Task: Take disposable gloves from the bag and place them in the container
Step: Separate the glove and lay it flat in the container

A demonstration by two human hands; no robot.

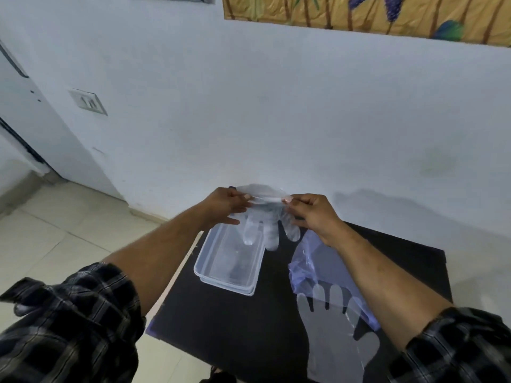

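Note:
A clear disposable glove (266,217) hangs with its fingers down over the far end of a clear rectangular container (206,268). My left hand (224,204) pinches the glove's cuff on the left and my right hand (309,214) pinches it on the right, holding it stretched between them. A bluish plastic bag (312,261) lies on the black table (249,327) under my right forearm. Another clear glove (331,327) lies flat on the table by the bag's near end, fingers pointing away from me.
The small black table stands against a white wall (304,120). Its left edge borders tiled floor (55,230). A switch plate (88,102) is on the wall at left and a painting (373,15) hangs above.

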